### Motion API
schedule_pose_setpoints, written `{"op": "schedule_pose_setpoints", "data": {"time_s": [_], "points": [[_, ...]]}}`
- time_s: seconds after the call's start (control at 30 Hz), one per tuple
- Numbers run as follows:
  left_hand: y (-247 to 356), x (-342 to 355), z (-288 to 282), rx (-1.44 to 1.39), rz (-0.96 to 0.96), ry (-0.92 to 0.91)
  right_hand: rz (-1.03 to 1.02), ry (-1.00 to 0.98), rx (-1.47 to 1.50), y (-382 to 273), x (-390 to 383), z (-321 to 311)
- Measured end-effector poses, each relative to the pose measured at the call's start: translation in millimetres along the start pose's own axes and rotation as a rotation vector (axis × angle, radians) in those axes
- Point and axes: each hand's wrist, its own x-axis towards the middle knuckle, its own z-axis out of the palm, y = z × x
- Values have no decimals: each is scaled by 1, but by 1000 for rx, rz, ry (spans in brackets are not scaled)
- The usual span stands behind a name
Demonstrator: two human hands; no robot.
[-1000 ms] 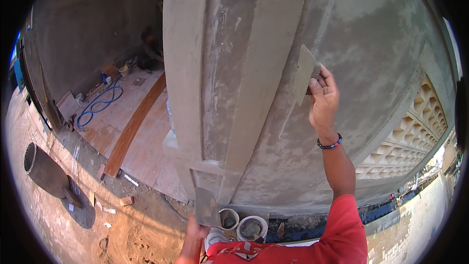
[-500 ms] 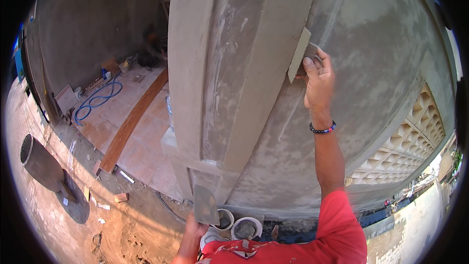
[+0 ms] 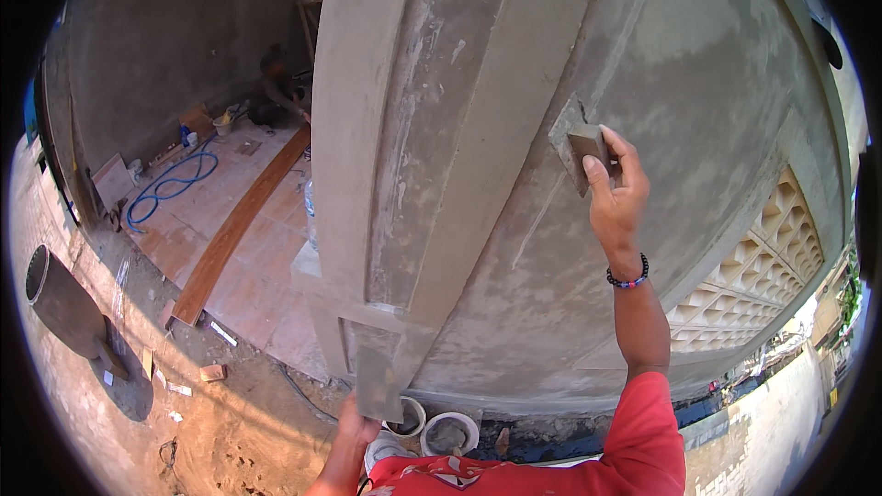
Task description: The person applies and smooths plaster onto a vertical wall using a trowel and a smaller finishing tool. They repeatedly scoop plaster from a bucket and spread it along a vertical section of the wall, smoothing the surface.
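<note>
My right hand (image 3: 617,197) is raised in front of the grey plastered wall (image 3: 717,92). Between its thumb and fingers is the block-like grip of a small flat plastering float (image 3: 568,149), its plate close to the wall beside a raised plaster band (image 3: 501,101); whether it touches cannot be told. Low at the left, my left hand (image 3: 354,420) grips a flat grey rectangular trowel (image 3: 378,384), held near the foot of the pillar. My fingers there are partly hidden by the plate. Two buckets with grey contents, a smaller one (image 3: 412,417) and a wider one (image 3: 450,435), stand below.
A patterned vent block panel (image 3: 763,266) sits in the wall at right. Left, a long wooden plank (image 3: 243,216) crosses the tiled floor near a blue hose (image 3: 179,179); another person (image 3: 280,87) crouches beyond. A dark cylinder (image 3: 64,298) and a brick (image 3: 212,373) lie outside.
My right hand has moved down and right with the float, off the raised band's edge, and turned it so the block grip shows. My left hand still holds the trowel low.
</note>
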Motion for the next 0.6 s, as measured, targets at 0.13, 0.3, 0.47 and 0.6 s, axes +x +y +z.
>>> {"op": "schedule_pose_setpoints", "data": {"time_s": [0.13, 0.3, 0.47, 0.6], "points": [[-1, -6, 0, -11, 23, -14, -369, 131, -315, -24, 101, -7], [-9, -1, -21, -49, -7, -65, -507, -55, -418, -16, 103, 9], [-4, -4, -9, -35, -11, -32, -568, -419, -388, 11, -16, 39], [6, -11, 0, -49, 51, 37, -576, -500, -271, -4, -29, 31]]}}
